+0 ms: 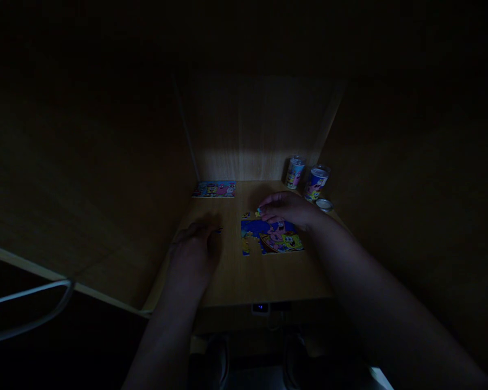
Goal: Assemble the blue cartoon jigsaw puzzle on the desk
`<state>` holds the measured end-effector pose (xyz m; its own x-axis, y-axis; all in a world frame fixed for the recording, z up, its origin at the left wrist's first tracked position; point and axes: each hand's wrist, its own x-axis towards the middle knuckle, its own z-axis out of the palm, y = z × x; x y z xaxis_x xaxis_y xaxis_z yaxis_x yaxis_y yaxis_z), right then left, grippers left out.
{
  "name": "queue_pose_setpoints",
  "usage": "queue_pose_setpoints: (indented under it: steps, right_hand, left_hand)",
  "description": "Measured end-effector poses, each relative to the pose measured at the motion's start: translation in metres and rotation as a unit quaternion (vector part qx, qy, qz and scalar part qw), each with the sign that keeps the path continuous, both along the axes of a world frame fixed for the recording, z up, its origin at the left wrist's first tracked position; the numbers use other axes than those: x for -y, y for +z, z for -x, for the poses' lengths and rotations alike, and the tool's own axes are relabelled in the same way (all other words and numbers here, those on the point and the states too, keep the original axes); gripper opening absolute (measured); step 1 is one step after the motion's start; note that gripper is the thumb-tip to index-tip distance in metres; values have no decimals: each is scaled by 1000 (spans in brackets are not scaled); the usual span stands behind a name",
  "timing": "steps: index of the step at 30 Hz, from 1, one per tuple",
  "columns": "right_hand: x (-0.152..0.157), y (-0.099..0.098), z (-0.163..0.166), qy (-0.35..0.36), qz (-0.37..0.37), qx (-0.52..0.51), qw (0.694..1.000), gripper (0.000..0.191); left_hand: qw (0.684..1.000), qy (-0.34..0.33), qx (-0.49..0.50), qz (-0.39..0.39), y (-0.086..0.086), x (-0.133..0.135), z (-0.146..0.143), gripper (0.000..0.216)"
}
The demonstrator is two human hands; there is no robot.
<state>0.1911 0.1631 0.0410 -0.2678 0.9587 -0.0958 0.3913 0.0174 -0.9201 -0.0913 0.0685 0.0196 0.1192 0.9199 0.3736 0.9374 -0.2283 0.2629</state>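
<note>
A partly assembled cartoon jigsaw puzzle [274, 238] lies on the wooden surface, with a gap along its lower left. Over its upper edge is my right hand [288, 208], its fingertips pinched on a small light-coloured puzzle piece [259, 210]. Loose pieces [246, 215] lie just above the puzzle's top left corner. To the left, my left hand [191, 244] rests low over the surface, fingers closed, with a small dark blue puzzle piece [218, 231] at its fingertips. Deep shadow hides part of the left fingers.
A finished-looking cartoon puzzle or picture [214, 189] lies at the back left. Two cartoon-printed cans [295, 173] stand at the back right, with a round lid [324, 205] beside them. Wooden panels close in the sides and back. A small lit device [261, 308] sits below the front edge.
</note>
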Motion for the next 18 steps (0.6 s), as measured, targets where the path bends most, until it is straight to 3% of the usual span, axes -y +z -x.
queue_pose_setpoints:
  steps: [5,9,13,18]
  right_hand:
    - [-9,1,-10,-69,-61,132,987,17]
    - [-15,6,-24,-140,-119,277,943,19]
    - [-14,4,-28,-163,-127,369,906,24]
    - [-14,-1,-25,-163,-122,422,883,27]
  left_hand:
    - [1000,-15,0,-3,-3,-1,2,38]
    - [1000,-15,-10,-8,-4,-1,2,35]
    - [1000,-8,-8,-10,-3,-1,1,28]
    - [1000,-6,23,-6,0,0,-1,22]
